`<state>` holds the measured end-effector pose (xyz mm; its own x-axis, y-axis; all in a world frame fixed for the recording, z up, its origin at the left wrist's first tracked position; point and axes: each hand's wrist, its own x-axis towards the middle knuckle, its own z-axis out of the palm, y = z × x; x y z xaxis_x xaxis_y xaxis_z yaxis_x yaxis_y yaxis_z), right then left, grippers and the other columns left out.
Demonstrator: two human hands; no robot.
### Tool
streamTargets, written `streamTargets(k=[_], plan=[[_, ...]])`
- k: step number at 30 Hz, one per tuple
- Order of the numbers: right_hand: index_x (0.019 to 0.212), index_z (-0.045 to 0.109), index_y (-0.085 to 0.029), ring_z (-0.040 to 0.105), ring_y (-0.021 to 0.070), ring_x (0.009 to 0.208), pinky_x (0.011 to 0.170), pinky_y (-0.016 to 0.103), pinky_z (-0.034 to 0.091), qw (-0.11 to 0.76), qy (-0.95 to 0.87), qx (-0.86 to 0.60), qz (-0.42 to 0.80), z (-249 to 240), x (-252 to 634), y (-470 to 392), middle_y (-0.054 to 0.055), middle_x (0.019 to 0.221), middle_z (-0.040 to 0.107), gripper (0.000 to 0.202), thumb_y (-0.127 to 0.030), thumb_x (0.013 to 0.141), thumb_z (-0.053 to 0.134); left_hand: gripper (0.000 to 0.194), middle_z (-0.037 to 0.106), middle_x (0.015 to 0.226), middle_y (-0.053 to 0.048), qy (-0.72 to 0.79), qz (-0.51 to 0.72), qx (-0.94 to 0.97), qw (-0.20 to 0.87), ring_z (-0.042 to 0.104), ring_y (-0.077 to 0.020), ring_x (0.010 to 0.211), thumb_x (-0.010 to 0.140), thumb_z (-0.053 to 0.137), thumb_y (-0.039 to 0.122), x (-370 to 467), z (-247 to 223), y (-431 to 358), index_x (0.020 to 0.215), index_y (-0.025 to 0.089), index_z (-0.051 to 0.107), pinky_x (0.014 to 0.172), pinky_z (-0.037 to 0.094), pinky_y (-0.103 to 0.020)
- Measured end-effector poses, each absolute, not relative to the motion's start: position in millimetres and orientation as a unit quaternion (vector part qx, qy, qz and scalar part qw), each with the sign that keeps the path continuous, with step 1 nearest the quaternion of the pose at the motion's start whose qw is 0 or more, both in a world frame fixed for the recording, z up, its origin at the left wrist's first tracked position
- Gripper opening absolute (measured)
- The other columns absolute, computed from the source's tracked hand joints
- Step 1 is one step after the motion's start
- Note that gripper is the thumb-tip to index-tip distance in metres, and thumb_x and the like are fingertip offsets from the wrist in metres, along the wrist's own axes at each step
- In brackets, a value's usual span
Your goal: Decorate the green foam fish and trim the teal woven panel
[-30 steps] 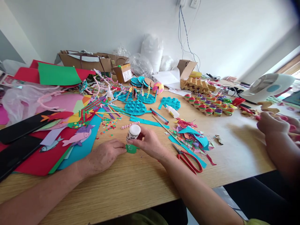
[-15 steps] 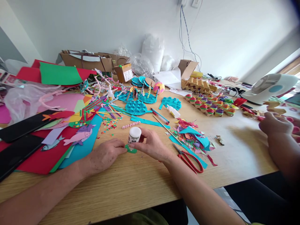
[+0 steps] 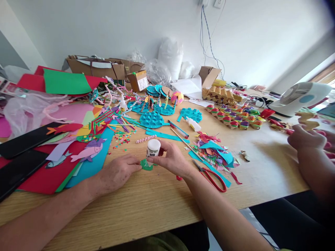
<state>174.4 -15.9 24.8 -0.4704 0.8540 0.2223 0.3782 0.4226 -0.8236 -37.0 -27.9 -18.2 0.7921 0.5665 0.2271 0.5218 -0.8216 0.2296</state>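
**A:** So how far in are you? I only see clutter from here.

**B:** Partway, I'd say. Through the head view there are whitish marks on the small green piece (image 3: pixel 146 166), so some glue looks to be down, if that's what it is. The piece lies on the desk (image 3: pixel 117 219) by itself, not joined to anything that I can see, so attaching it looks undone. Plenty seems finished elsewhere: pink fish cutout (image 3: pixel 87 152) off to my left, blue bumpy carton piece (image 3: pixel 151 120) further back.

**A:** And your hands?

**B:** My right hand (image 3: pixel 171 160) has thumb and fingers wrapped around the white bottle (image 3: pixel 153 150), round end up, just above the green piece's right side. Can't see whether the tip touches it. My left hand (image 3: pixel 118 173) is low, fingers together, fingertips at the green piece's left edge. Pressing or pinching? Can't tell. So the piece sits right between the two.

**A:** Anything close by?

**B:** Pink twisted strip (image 3: pixel 146 139) just beyond the bottle, red-handled scissors (image 3: pixel 214 179) to the right of my right wrist.
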Motion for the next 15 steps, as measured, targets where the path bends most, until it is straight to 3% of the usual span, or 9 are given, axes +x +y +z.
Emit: streamTargets(k=[6,15], plan=[[0.078,0.060,-0.015,0.047,0.0109,0.064,0.055,0.022,0.037,0.334,-0.787,-0.391,0.341,22.0,175.0,-14.4,0.000,0.074,0.055,0.020,-0.033,0.070,0.066,0.033,0.064,0.095,-0.005,0.268,0.160,0.949,0.049,0.057,-0.0175,0.084,0.086,0.030,0.008,-35.9,-16.8,-29.0,0.097,0.017,0.060,0.073,0.048,-0.031],[0.075,0.060,-0.015,0.046,0.0104,0.062,0.054,0.021,0.036,0.332,-0.790,-0.391,0.335,22.7,173.8,-15.9,-0.001,0.071,0.054,0.020,-0.033,0.069,0.067,0.033,0.062,0.096,-0.002,0.272,0.131,0.953,0.023,0.055,-0.0150,0.085,0.086,0.036,0.009,-36.7,-23.3,-29.7,0.109,0.024,0.055,0.076,0.046,-0.028]])
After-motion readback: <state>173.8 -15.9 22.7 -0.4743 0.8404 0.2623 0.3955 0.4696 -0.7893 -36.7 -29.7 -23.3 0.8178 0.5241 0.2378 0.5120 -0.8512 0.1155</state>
